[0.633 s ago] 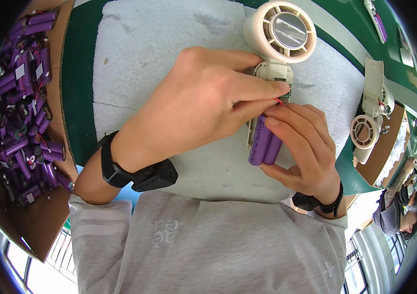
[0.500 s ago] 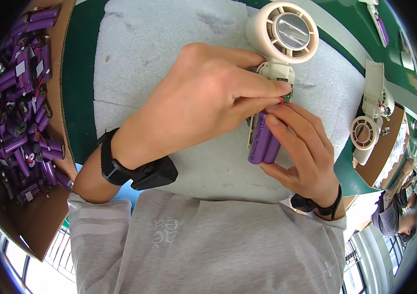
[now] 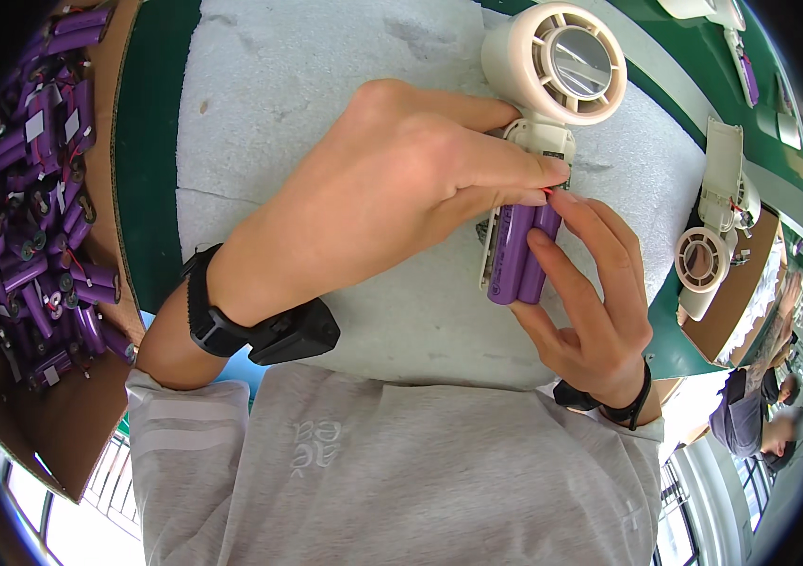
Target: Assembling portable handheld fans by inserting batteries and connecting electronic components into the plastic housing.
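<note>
A cream handheld fan point(image 3: 505, 80) lies on the foam sheet with its round slatted head away from me and its handle opened, part of a circuit board showing. Over the handle, a purple two-cell battery pack point(image 3: 513, 255) rests lengthwise in or on the casing. My left hand point(image 3: 411, 179) reaches across from the left, its thumb and index finger pinched on a short red wire point(image 3: 546, 191) at the pack's upper end. My right hand point(image 3: 599, 292) holds the pack from the right, fingers along its side and top. The wire's end is hidden by fingertips.
A cardboard box point(image 3: 104, 415) full of purple battery packs point(image 3: 38, 226) stands at the left. White foam point(image 3: 260, 113) covers the green table. Another opened fan point(image 3: 717, 217) lies at the right, beside a cardboard box point(image 3: 741, 307). A co-worker point(image 3: 750, 415) is at the far right.
The fan and battery pack have shifted slightly right, both hands moving with them. My right fingers have spread a little, so more of the pack shows.
</note>
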Action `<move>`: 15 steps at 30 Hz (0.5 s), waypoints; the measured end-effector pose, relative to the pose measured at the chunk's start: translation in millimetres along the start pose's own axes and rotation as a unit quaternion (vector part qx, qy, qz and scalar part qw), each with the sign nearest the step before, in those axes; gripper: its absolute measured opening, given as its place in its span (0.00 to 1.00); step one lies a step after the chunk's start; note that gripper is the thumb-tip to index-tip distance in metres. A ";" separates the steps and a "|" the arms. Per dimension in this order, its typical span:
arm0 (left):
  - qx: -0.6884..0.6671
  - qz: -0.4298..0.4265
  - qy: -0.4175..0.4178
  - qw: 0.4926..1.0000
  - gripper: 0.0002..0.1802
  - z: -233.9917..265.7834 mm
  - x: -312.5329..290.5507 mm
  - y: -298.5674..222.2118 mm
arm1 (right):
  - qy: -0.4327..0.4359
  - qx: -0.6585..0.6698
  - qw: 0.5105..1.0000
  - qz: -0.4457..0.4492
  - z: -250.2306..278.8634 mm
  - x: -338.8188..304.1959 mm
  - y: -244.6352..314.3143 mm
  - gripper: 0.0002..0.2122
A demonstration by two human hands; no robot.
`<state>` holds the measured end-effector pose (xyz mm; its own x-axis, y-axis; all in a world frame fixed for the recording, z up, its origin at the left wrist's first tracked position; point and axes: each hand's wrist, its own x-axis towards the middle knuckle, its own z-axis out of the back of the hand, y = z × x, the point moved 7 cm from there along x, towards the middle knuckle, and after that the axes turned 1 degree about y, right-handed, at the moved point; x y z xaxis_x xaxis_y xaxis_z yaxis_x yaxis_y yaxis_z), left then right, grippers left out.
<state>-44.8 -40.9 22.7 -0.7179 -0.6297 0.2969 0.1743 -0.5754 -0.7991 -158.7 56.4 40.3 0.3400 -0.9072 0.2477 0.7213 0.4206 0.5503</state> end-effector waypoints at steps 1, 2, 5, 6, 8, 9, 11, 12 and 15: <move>-0.004 0.000 0.004 1.000 0.15 -0.3 0.1 0.7 | 0.001 0.000 1.000 0.000 0.1 0.1 1.1 0.26; -0.007 0.001 0.008 1.000 0.15 -0.5 0.0 1.4 | 0.007 -0.006 1.000 -0.009 -0.1 -0.2 1.6 0.26; -0.012 0.009 0.017 1.000 0.16 -0.1 0.0 2.1 | 0.019 -0.016 0.999 -0.026 -0.9 -1.0 2.4 0.26; -0.013 0.014 0.024 1.000 0.17 0.1 0.1 2.0 | 0.021 -0.016 0.999 -0.027 -1.3 -1.2 2.4 0.25; -0.019 0.019 0.030 0.999 0.18 0.0 1.0 2.8 | 0.026 -0.019 0.999 -0.034 -2.3 -2.0 1.1 0.24; -0.030 0.023 0.034 0.999 0.19 -0.2 1.2 3.6 | 0.028 -0.019 0.999 -0.035 -3.5 -3.0 -0.2 0.24; -0.053 0.031 0.042 0.997 0.21 -1.2 1.0 5.2 | 0.015 0.039 0.998 -0.057 -5.6 -6.6 -8.2 0.25; -0.054 0.032 0.043 0.997 0.21 -1.0 1.5 4.5 | 0.007 0.069 0.995 -0.068 -5.4 -7.2 -11.5 0.26; -0.056 0.036 0.046 0.997 0.24 -2.2 1.5 2.4 | 0.026 0.119 0.988 -0.098 -4.3 -1.1 -17.6 0.29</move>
<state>-47.0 -42.1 20.1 -0.7659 -0.6138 0.1916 0.1546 -0.4650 -0.8717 -169.1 50.0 27.0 0.2436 -0.9666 0.0797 0.6160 0.2177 0.7570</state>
